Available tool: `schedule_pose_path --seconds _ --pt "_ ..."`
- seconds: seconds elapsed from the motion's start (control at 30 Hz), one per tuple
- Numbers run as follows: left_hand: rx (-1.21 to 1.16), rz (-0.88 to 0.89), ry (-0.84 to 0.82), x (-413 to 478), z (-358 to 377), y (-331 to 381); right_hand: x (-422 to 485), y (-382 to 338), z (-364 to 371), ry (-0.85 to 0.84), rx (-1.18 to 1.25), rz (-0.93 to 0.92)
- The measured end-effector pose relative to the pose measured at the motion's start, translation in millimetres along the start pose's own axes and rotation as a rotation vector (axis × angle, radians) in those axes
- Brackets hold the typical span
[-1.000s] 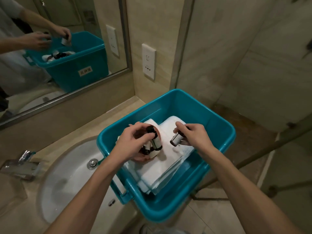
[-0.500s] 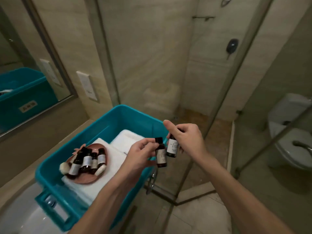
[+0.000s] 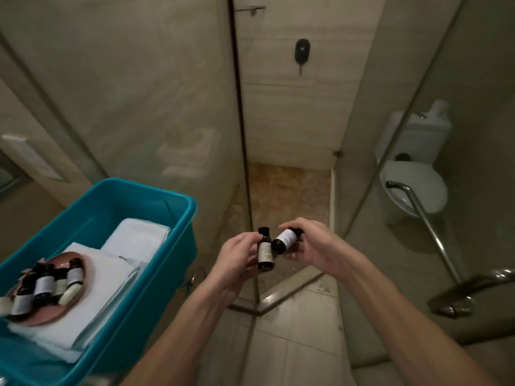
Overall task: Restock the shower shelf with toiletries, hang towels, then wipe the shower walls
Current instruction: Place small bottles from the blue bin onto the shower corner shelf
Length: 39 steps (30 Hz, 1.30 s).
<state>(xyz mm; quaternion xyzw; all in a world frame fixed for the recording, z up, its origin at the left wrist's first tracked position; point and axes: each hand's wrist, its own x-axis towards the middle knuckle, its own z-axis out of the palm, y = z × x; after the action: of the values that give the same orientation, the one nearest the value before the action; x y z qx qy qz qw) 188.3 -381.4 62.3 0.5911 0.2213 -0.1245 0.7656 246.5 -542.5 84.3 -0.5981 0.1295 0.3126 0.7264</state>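
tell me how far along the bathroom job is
Early. Nothing shows as shelved or hung yet. In hand: the left hand holds an upright bottle, the right hand a tilted bottle, facing the shower. Left: tray bottles and towels in the bin, then wiping walls.

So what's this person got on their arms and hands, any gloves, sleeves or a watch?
Nothing that shows. The left hand and the right hand are bare, with no gloves and no ring in view. The left forearm and the right forearm are uncovered down to the picture's bottom edge: no sleeve, cuff, watch or wristband is visible.
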Motion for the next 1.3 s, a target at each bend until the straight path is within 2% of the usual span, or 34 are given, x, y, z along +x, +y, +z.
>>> schedule_pose_path --seconds 0.2,0.47,0.7,1.1,1.3 --pt "-0.014 -0.005 -0.063 38 36 11 12 -17 -54 -0.068 0.033 -0.081" --pt "-0.061 0.028 -0.190 127 78 51 64 -69 -82 0.182 0.064 -0.186" --pt "-0.101 0.046 -0.304 189 115 103 110 -123 -106 0.252 0.162 -0.239" --pt "-0.309 0.085 -0.265 329 184 188 232 -249 -163 0.199 0.116 -0.328" --pt "-0.240 0.180 -0.172 397 216 248 299 -333 -174 0.160 0.057 -0.379"
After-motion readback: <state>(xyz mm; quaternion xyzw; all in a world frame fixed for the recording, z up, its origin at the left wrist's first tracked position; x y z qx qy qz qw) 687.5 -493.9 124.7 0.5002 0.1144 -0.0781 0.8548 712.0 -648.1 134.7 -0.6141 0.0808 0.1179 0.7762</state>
